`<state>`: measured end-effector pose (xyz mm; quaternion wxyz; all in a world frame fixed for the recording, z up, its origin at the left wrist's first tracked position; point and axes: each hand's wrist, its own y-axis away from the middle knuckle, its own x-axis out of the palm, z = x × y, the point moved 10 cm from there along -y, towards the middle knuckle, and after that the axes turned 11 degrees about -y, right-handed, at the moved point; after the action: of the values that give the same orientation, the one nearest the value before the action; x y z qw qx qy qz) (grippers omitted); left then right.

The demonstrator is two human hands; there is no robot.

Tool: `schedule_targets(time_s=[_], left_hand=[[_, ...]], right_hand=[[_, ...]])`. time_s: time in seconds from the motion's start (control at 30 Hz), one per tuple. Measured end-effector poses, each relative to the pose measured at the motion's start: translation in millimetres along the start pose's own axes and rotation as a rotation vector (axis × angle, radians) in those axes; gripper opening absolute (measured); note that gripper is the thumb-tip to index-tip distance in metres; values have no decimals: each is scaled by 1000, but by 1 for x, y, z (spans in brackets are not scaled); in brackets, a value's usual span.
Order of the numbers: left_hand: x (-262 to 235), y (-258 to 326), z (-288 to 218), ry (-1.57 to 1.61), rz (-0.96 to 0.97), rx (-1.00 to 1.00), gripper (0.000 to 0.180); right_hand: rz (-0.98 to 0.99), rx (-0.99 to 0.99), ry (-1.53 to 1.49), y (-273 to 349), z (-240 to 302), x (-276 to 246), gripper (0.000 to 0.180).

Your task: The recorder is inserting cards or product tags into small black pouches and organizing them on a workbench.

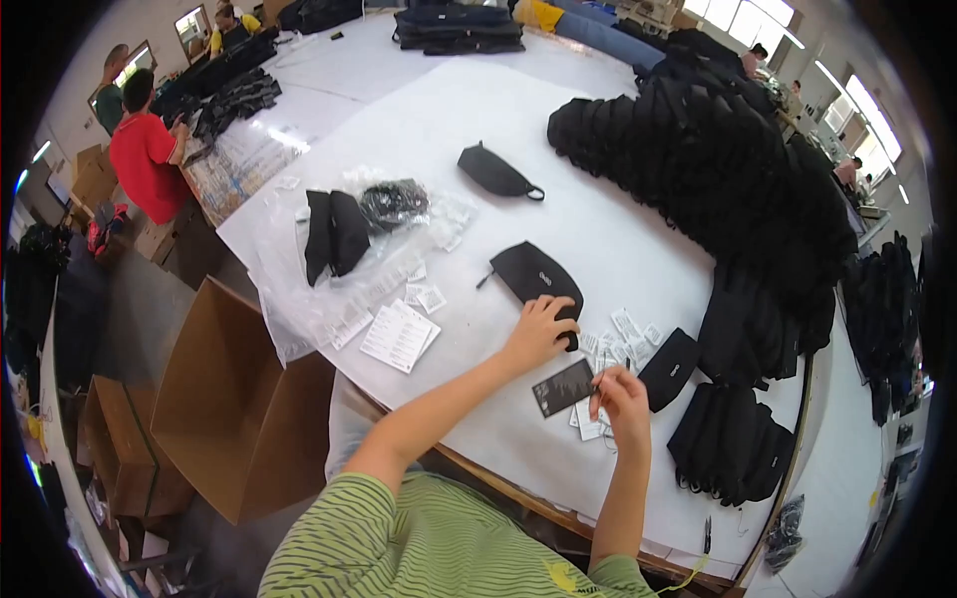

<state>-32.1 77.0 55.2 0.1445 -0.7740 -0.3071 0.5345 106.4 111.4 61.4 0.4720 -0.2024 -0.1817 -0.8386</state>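
My left hand (541, 332) rests on the near end of a black zippered pouch (533, 269), its fingers curled over the fabric. The pouch lies flat, with a small pull tab sticking out at its left. In my right hand (623, 399), a black hang tag (562, 388) with pale print is pinched at its right edge, held above the white table. Small white paper packets (623, 339) lie scattered between the two hands. Just right of my right hand sits another black pouch (669, 370).
A long heap of black pouches (678, 149) curves along the right, with a smaller stack (730, 444) nearer me. At left lie clear plastic bags (289, 269), white printed cards (399, 336) and an open cardboard box (239, 399). A person in red (145, 164) stands at the far left.
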Motion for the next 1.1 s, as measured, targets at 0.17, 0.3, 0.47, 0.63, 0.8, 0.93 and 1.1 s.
schedule_targets(time_s=[0.17, 0.3, 0.47, 0.63, 0.8, 0.93, 1.1], left_hand=[[-58, 19, 12, 238, -77, -254, 8], [-55, 55, 20, 529, 192, -523, 6], [-76, 71, 6, 725, 345, -525, 16], [-69, 98, 21, 886, 281, -578, 20], [-69, 109, 31, 894, 259, -484, 21], [-77, 104, 22, 942, 248, -466, 21], [-75, 96, 22, 825, 311, -510, 19]], right_hand=[[-169, -59, 83, 56, -17, 30, 15], [-490, -178, 241, 80, -20, 14, 14], [-590, -321, 666, 66, -1, 57, 17], [-505, -322, 889, 62, 3, 100, 14], [-465, -412, 968, 60, -9, 107, 15], [-474, -429, 973, 62, -4, 115, 15], [-531, -473, 969, 65, -2, 110, 11]])
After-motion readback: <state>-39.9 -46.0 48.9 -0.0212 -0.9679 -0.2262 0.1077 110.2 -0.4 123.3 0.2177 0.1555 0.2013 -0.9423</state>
